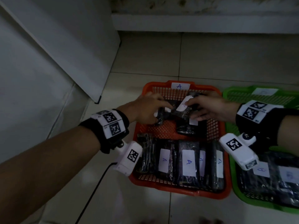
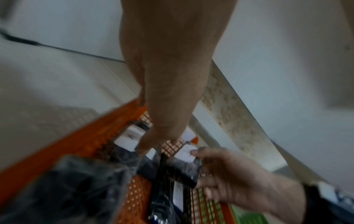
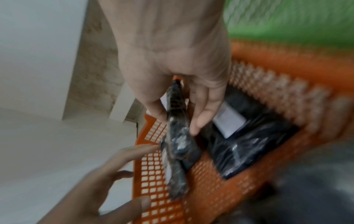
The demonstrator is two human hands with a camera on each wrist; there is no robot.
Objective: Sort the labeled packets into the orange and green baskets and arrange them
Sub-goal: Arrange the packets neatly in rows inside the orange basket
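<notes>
The orange basket [image 1: 171,190] carries an A tag on its far rim. A row of several dark packets [image 1: 188,160] with white A labels lies across its near half. Over the far half, my right hand [image 1: 189,109] pinches a dark labelled packet [image 1: 184,104] between thumb and fingers, tilted on edge, as the right wrist view shows for this packet [image 3: 178,121]. My left hand [image 1: 161,109] reaches in beside it, fingers spread and fairly straight, touching another labelled packet [image 2: 128,136] at the basket's left side. The green basket [image 1: 229,94] stands to the right.
Another packet [image 1: 186,128] lies on the orange mesh under my right hand. Dark packets [image 1: 275,178] fill the green basket's near half. A white cabinet [image 1: 56,54] stands left, a wall ledge [image 1: 194,23] behind. A black cable [image 1: 95,186] crosses the tiled floor.
</notes>
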